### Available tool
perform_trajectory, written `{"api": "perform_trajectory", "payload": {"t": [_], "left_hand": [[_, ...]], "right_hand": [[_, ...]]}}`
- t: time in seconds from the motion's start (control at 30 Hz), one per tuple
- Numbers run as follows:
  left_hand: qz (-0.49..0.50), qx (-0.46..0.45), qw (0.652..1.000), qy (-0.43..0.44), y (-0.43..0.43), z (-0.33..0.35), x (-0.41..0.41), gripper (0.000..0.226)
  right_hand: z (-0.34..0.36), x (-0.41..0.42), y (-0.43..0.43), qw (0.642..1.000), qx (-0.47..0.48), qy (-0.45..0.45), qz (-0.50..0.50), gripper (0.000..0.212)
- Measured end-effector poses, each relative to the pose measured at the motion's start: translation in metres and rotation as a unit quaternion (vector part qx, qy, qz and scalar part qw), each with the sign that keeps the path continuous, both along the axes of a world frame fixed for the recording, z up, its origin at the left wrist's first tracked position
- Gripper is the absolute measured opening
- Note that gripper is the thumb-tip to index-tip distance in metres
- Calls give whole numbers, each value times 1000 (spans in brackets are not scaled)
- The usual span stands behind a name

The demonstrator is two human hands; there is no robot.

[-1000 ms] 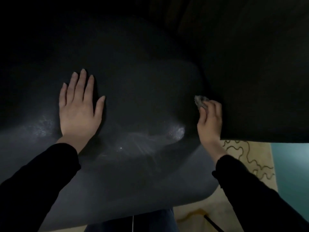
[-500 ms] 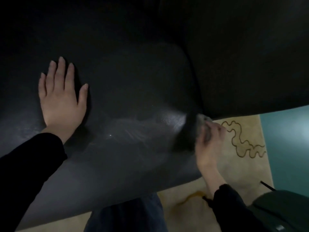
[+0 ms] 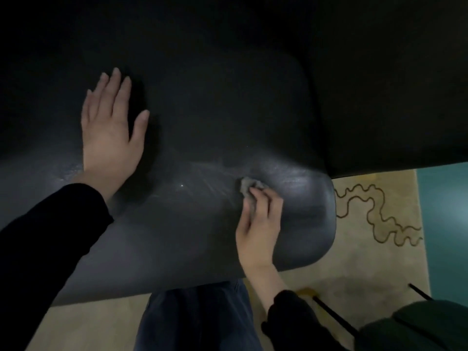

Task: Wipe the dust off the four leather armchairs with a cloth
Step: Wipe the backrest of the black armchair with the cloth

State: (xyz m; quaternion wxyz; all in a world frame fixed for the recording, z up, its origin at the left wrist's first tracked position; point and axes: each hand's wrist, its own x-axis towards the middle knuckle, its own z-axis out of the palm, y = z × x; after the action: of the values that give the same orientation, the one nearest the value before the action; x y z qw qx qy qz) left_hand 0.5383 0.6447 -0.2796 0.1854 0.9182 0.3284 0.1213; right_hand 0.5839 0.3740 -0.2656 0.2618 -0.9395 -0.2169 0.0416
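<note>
The right hand gripped a crumpled grey cloth, bunched under its fingertips and pressed to the dusty armchair seat. Farther off, well left of those fingers, the left hand lay flat on the leather, fingers straight and released.

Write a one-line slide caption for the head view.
Right hand holds a small crumpled grey cloth against the dusty black leather armchair seat; left hand rests flat on it.
</note>
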Motion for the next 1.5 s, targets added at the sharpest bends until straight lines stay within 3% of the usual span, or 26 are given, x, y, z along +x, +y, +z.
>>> {"api": "perform_trajectory", "payload": {"t": [0.1,0.23,0.33,0.53,0.63,0.83,0.93,1.07,1.23,1.3,1.4,1.5], "left_hand": [[14,3,1000,13,-10,7,-25,55],[60,-3,997,39,-29,8,-71,55],[80,0,994,69,-40,7,-100,57],[112,2,989,94,-55,1,-124,60],[121,10,987,103,-60,-3,-126,60],[126,36,986,108,-61,-10,-126,59],[126,45,985,105,-60,-12,-127,58],[127,42,985,106,-61,-13,-127,59],[128,37,985,108,-61,-10,-126,59],[128,39,984,113,-61,-9,-126,59],[130,33,983,123,-60,-9,-126,60],[126,30,983,129,-60,-10,-127,61]], "right_hand": [[10,22,-8,996,30,14,77,26],[13,92,-3,999,0,-36,-19,22],[2,91,15,999,-28,-35,-32,24],[-3,-12,19,983,2,-29,180,25],[9,-7,13,969,32,3,245,24],[22,127,50,989,-4,-65,132,21],[7,140,79,992,-21,-68,101,21],[-7,53,84,960,19,-89,266,14],[-2,-22,30,898,-4,5,441,19],[10,-6,37,901,20,24,433,20],[20,53,77,945,50,-19,322,20],[18,123,127,971,19,-65,227,20]]}}
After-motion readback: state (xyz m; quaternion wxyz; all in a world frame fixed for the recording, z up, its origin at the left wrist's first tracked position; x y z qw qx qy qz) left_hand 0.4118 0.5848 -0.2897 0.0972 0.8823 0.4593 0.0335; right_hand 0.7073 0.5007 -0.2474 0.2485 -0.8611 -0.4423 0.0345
